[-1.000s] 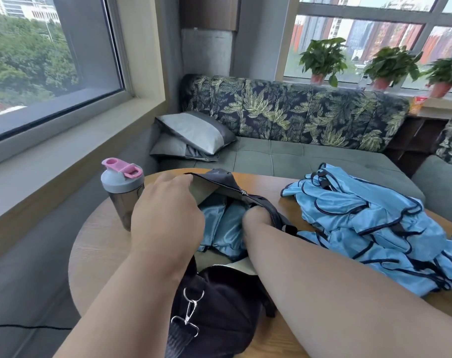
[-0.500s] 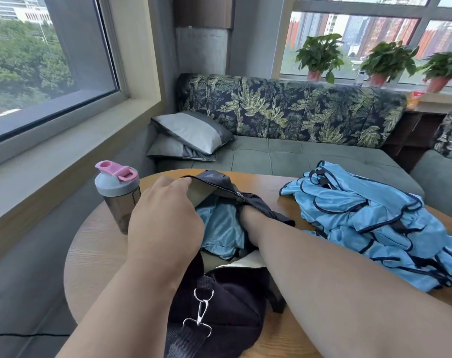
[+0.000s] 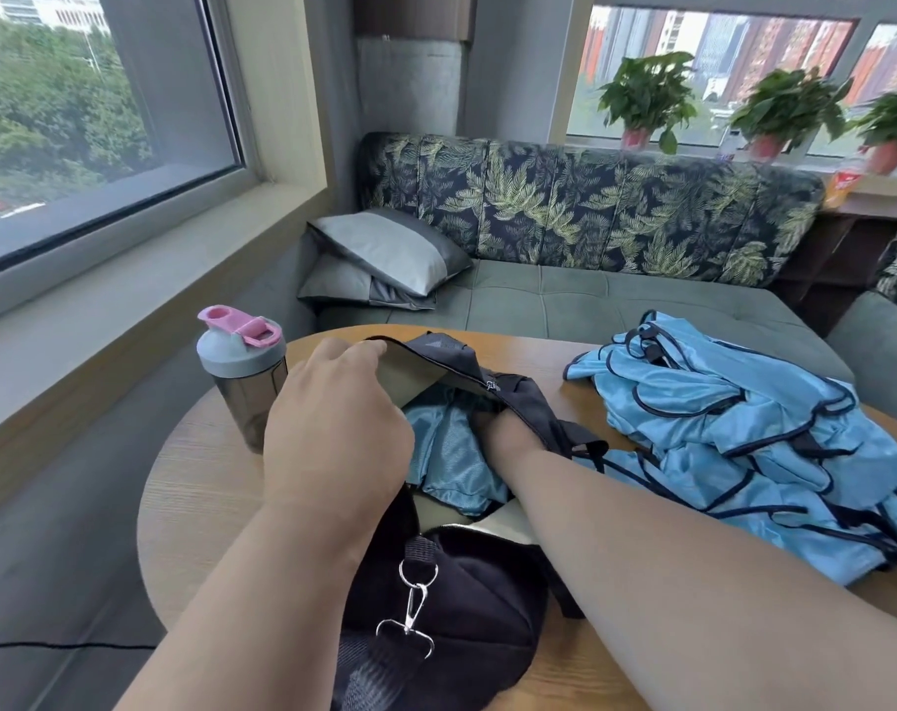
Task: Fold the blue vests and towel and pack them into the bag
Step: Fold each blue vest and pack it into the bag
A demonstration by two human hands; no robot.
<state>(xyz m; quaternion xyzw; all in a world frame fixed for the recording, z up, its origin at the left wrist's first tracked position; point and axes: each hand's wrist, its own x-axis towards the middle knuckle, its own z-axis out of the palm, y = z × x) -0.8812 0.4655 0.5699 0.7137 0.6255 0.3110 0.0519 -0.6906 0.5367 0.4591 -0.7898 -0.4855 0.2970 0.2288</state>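
— At the bag's mouth, what are the fingers doing?

— The left hand has its fingers curled over the upper flap of the black bag, pinching its edge and holding the opening up. The right hand is pushed down inside the opening; only the wrist and the back of the hand show, so I cannot tell whether its fingers are clenched, released or grasping cloth.

— And what lies under them?

— A blue vest sits inside the bag, its shiny fabric bunched between the two hands and touching the right wrist.

— Where is the rest of the blue cloth?

— At about three o'clock from the bag, a loose pile of blue vests with dark trim lies on the round wooden worktop. Its near edge lies just beside the bag's strap. I cannot pick a towel out from the vests.

— Anything else on the bag?

— A metal clip hangs from a strap at six o'clock, against the bag's black end.

— Further out?

— A shaker bottle with a grey lid and pink cap stands upright at ten o'clock from the bag, just beside the left hand. Beyond the worktop, at twelve o'clock, a leaf-print sofa carries two grey pillows, and potted plants line the sill above it.
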